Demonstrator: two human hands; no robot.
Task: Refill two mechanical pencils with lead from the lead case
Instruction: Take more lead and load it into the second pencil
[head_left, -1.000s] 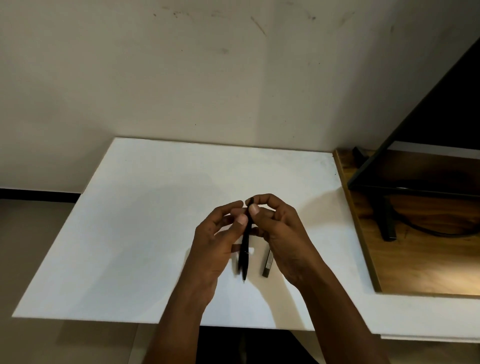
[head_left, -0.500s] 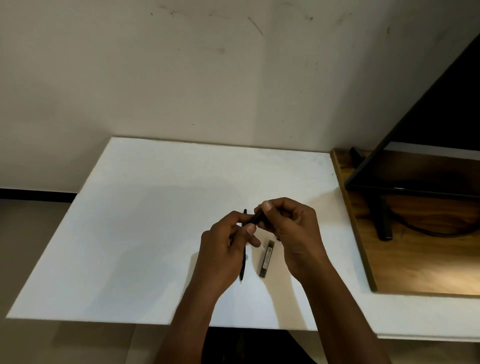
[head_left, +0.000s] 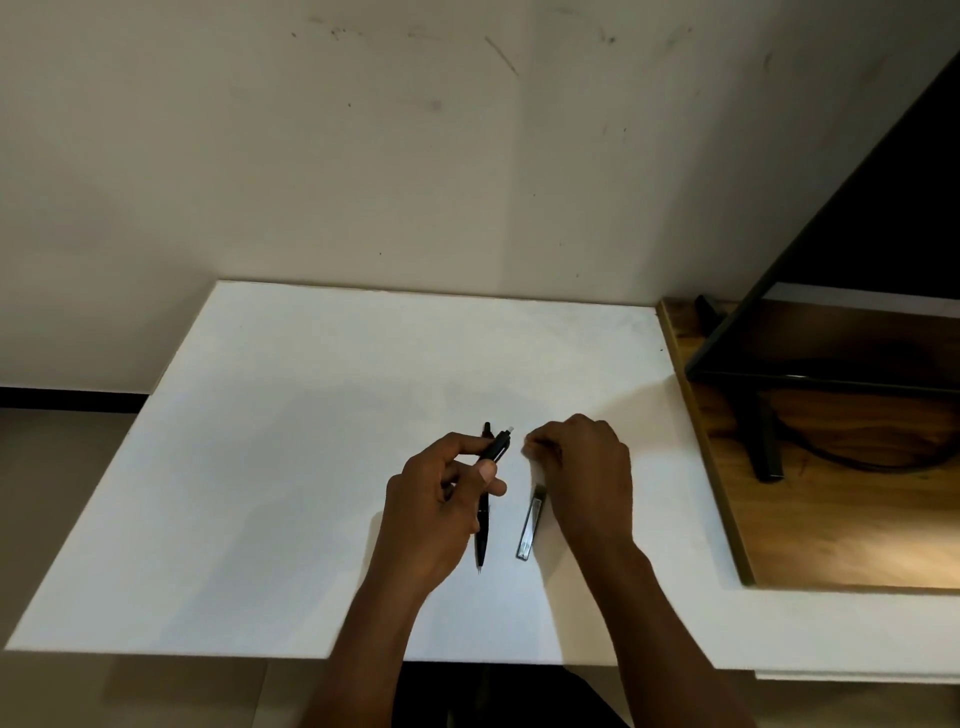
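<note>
On the white table (head_left: 260, 467), the hands have split apart since half a second ago. The left hand (head_left: 436, 509) grips one pencil (head_left: 497, 447) tilted up, its pale eraser end now bare. The right hand (head_left: 582, 467) has pulled off to the side, fingers curled shut, probably pinching the cap, though I can't actually see it. The other pencil (head_left: 483, 535) lies flat beside the lead case (head_left: 530, 525), same spot as before, partly under the left hand.
</note>
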